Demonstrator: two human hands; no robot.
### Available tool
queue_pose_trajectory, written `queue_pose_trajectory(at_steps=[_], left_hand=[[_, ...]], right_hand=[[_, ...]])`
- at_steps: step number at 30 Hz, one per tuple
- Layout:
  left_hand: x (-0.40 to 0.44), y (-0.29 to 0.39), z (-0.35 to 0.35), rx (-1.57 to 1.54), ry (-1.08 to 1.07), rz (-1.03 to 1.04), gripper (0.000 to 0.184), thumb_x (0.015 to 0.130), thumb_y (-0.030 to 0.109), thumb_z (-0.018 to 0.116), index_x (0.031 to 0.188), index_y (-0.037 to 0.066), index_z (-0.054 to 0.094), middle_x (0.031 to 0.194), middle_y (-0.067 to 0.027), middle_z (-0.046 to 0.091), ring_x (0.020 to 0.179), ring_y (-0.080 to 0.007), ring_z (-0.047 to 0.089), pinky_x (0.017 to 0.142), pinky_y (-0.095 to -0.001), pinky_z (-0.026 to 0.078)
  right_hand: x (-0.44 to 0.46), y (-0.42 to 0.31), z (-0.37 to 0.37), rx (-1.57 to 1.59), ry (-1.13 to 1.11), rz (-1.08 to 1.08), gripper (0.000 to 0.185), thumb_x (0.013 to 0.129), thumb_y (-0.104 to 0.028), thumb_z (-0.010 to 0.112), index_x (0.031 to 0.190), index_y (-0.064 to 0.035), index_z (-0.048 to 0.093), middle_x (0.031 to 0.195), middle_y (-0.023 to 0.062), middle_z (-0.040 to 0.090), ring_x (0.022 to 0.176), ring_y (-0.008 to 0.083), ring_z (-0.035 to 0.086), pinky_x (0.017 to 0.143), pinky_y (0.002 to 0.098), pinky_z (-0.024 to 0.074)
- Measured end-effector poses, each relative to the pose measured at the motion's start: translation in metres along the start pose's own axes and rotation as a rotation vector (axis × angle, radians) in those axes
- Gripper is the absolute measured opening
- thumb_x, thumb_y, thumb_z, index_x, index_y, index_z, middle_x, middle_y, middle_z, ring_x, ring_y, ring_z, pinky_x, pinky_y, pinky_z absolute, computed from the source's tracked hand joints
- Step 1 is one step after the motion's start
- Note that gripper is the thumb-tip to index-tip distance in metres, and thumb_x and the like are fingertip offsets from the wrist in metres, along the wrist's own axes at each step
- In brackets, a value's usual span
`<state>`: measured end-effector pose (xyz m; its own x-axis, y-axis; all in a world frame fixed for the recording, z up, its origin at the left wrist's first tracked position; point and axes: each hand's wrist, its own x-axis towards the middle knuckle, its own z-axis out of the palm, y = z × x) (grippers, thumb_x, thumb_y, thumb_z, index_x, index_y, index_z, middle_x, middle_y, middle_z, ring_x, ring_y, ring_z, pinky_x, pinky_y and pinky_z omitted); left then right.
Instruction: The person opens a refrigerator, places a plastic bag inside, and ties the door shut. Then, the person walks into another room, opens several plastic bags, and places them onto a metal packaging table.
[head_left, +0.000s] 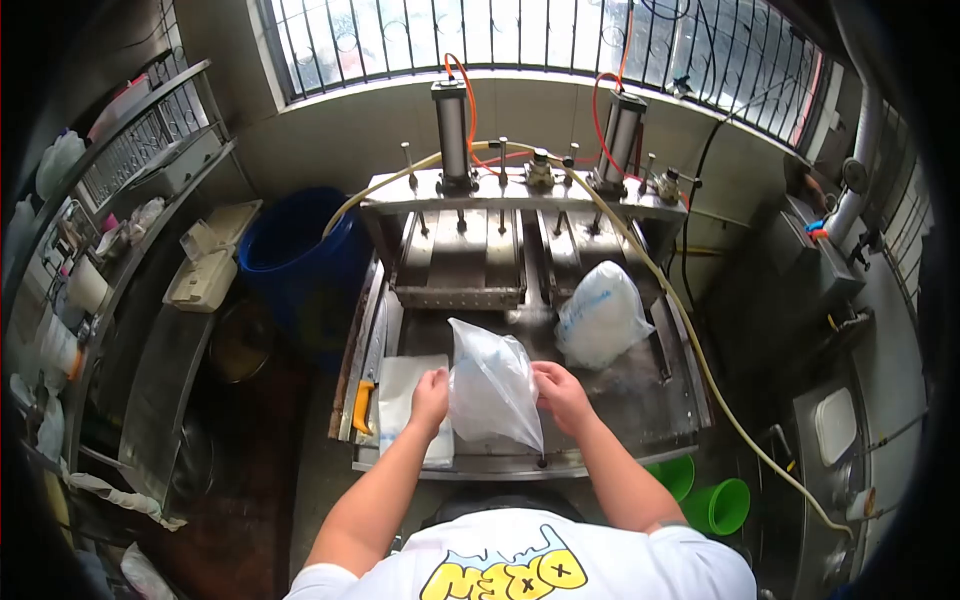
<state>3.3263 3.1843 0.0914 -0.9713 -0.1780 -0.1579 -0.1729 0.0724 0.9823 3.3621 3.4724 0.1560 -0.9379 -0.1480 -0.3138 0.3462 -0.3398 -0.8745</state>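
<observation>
At 6 o'clock in the view, the white shirt (pixel 620 555) carries yellow letters, upside down, seemingly "DREW". Blue print on the plastic bag (pixel 603 318) at 3 o'clock is unreadable.

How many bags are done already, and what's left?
One plump bag sits on the table, so it looks done. The left hand and right hand hold another bag; I can't tell what's inside. The flat plastic by the knife seems unused, so perhaps that's left.

Single head-worn view, looking forward and steeply down, wide, room-scale framing
</observation>
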Motion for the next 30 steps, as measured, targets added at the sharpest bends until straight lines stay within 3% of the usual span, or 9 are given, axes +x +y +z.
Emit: queue_pose_trajectory(at_steps=[4, 6, 9, 11, 12, 18, 23, 28, 30], left_hand=[[-0.052, 0.047, -0.026, -0.002, -0.033, 0.180, 0.079, 0.093, 0.054, 0.069, 0.144, -0.002, 0.047, 0.129, -0.0209, 0.062, 0.121, -0.0358, 0.059, 0.103, -0.0420, 0.046], [-0.065, 0.052, -0.020, 0.702, -0.111, 0.780, 0.117, 0.081, 0.059, 0.080, 0.160, -0.003, 0.019, 0.152, -0.0274, 0.042, 0.142, -0.0388, 0.043, 0.118, -0.0435, 0.035], [-0.057, 0.035, 0.018, 0.905, -0.297, 0.593, 0.137, 0.072, 0.061, 0.086, 0.162, -0.002, 0.004, 0.161, -0.0282, 0.028, 0.151, -0.0416, 0.029, 0.125, -0.0467, 0.024], [-0.041, 0.007, 0.023, 0.696, -0.294, 0.463, 0.138, 0.071, 0.060, 0.087, 0.162, -0.002, 0.004, 0.161, -0.0289, 0.028, 0.151, -0.0437, 0.029, 0.125, -0.0481, 0.023], [-0.037, -0.002, 0.024, 0.489, -0.284, 0.338, 0.139, 0.070, 0.059, 0.087, 0.162, -0.002, 0.003, 0.161, -0.0296, 0.027, 0.151, -0.0457, 0.028, 0.125, -0.0495, 0.023], [-0.060, -0.030, 0.010, 0.661, -0.369, 0.454, 0.127, 0.077, 0.056, 0.084, 0.162, 0.000, 0.006, 0.163, -0.0302, 0.025, 0.149, -0.0471, 0.030, 0.124, -0.0506, 0.027], [-0.069, -0.014, 0.046, 0.563, -0.366, 0.624, 0.118, 0.082, 0.058, 0.080, 0.162, 0.006, 0.010, 0.164, -0.0298, 0.023, 0.149, -0.0484, 0.029, 0.123, -0.0506, 0.028], [-0.058, 0.011, 0.061, 0.632, -0.428, 0.415, 0.106, 0.087, 0.059, 0.074, 0.163, 0.008, 0.020, 0.164, -0.0291, 0.024, 0.151, -0.0470, 0.026, 0.123, -0.0494, 0.028], [-0.048, 0.003, 0.057, 0.540, -0.480, 0.445, 0.103, 0.087, 0.059, 0.073, 0.163, 0.009, 0.024, 0.162, -0.0296, 0.031, 0.152, -0.0458, 0.027, 0.123, -0.0492, 0.028]], right_hand=[[-0.030, -0.034, -0.001, -0.589, 0.057, -0.513, 0.047, 0.102, -0.029, 0.063, 0.142, -0.0053, 0.056, 0.142, 0.0083, 0.055, 0.120, 0.0203, 0.060, 0.102, 0.0378, 0.0496], [-0.017, -0.047, 0.013, -0.748, 0.042, -0.661, 0.051, 0.102, -0.028, 0.063, 0.146, -0.0051, 0.053, 0.150, 0.0098, 0.050, 0.127, 0.0219, 0.058, 0.108, 0.0373, 0.0469], [0.046, 0.000, 0.014, -1.094, -0.045, -0.952, 0.058, 0.101, -0.032, 0.067, 0.150, -0.0060, 0.049, 0.153, 0.0118, 0.049, 0.136, 0.0245, 0.052, 0.113, 0.0388, 0.0431], [0.074, 0.049, 0.010, 0.348, -0.523, -0.035, 0.066, 0.102, -0.043, 0.065, 0.153, -0.0067, 0.045, 0.152, 0.0126, 0.050, 0.139, 0.0248, 0.048, 0.118, 0.0406, 0.0370], [0.075, 0.059, 0.008, 0.343, -0.523, -0.041, 0.066, 0.102, -0.043, 0.065, 0.153, -0.0067, 0.045, 0.152, 0.0126, 0.050, 0.139, 0.0248, 0.048, 0.118, 0.0406, 0.0370], [0.022, 0.074, 0.001, -0.265, -0.251, -0.486, 0.079, 0.104, -0.063, 0.045, 0.152, -0.0011, 0.043, 0.153, 0.0147, 0.048, 0.142, 0.0268, 0.044, 0.120, 0.0402, 0.0317], [0.000, 0.094, -0.035, -0.717, 0.101, -0.740, 0.060, 0.110, -0.052, 0.035, 0.143, -0.0036, 0.049, 0.142, 0.0215, 0.050, 0.137, 0.0393, 0.046, 0.118, 0.0454, 0.0340], [-0.006, 0.087, -0.034, -0.572, 0.254, -0.669, 0.054, 0.111, -0.047, 0.035, 0.143, -0.0042, 0.046, 0.139, 0.0226, 0.048, 0.134, 0.0384, 0.046, 0.116, 0.0462, 0.0353], [0.001, 0.107, -0.039, -0.614, 0.533, -0.664, 0.054, 0.112, -0.045, 0.034, 0.144, -0.0025, 0.044, 0.139, 0.0249, 0.047, 0.135, 0.0391, 0.044, 0.116, 0.0460, 0.0353]])
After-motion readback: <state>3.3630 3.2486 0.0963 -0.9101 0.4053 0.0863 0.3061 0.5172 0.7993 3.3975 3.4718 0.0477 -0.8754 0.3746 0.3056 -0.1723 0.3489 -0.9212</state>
